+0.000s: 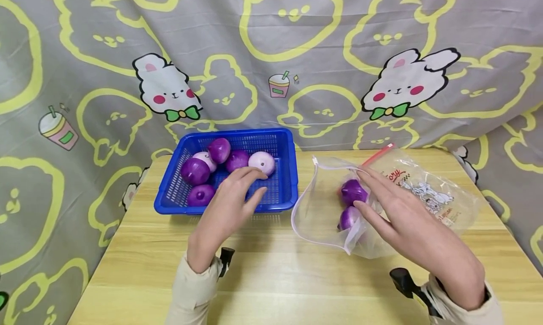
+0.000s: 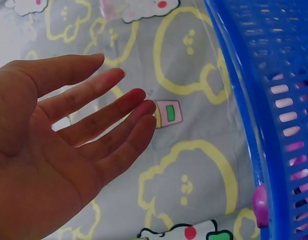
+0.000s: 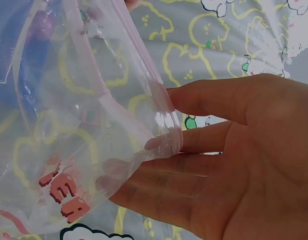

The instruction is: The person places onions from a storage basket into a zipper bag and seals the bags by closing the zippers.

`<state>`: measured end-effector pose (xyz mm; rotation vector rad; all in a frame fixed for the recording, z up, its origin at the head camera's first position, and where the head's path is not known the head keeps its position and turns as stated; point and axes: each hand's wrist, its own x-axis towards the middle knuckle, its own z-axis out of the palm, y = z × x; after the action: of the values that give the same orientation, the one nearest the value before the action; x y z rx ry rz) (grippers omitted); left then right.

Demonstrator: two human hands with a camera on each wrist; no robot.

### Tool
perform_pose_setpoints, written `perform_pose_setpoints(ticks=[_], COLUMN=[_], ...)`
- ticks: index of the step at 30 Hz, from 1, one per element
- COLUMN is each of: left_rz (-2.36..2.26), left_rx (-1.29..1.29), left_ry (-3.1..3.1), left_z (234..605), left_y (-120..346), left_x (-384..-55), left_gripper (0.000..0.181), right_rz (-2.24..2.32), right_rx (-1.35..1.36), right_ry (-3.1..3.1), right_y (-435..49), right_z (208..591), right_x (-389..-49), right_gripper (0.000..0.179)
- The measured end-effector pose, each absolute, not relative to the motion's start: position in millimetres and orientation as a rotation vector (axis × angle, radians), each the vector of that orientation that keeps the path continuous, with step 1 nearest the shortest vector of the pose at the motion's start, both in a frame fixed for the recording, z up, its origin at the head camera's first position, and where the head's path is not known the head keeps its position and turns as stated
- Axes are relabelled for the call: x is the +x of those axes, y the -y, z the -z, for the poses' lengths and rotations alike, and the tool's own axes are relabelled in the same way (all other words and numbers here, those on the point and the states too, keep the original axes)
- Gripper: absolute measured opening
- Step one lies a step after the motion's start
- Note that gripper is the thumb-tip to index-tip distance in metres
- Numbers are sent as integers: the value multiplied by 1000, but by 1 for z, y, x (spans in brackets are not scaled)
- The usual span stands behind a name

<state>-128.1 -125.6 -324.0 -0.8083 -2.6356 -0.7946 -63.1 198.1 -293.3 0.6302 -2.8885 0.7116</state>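
Pinching rim of clear bag [image 1: 319, 206]: right hand [image 1: 409, 216]. Left hand [image 1: 231, 193] loose, unladen, over blue basket [image 1: 286, 174] of onions [image 1: 195, 171]; patterned cloth [image 1: 292, 42] behind. Bag lies on tabletop [image 1: 271, 278], mouth leftward toward basket, long axis left-right.

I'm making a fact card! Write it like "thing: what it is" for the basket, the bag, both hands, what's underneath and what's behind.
Basket: blue, with little holes; at least six onions show inside, some purple, some pale
Bag: see-through, mouth open; two purple onions show inside
Left hand: empty, over the basket, near a pale onion
Right hand: touching the bag by its mouth
Underneath: wood-look table
Behind: grey cloth with yellow outlines and white bunnies
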Motion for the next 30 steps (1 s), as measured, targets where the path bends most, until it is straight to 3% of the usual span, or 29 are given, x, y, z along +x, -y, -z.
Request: perform_pose_setpoints(ticks=[30], left_rz=[737], left_rx=[-576], left_ry=[2750], left_z=[361], left_y=[155], left_x=[-169], left_gripper=[20], right_rz=[-701], right_rx=[660], right_ry=[2853], right_y=[-194], right_z=[296], right_x=[-69], right_gripper=[60])
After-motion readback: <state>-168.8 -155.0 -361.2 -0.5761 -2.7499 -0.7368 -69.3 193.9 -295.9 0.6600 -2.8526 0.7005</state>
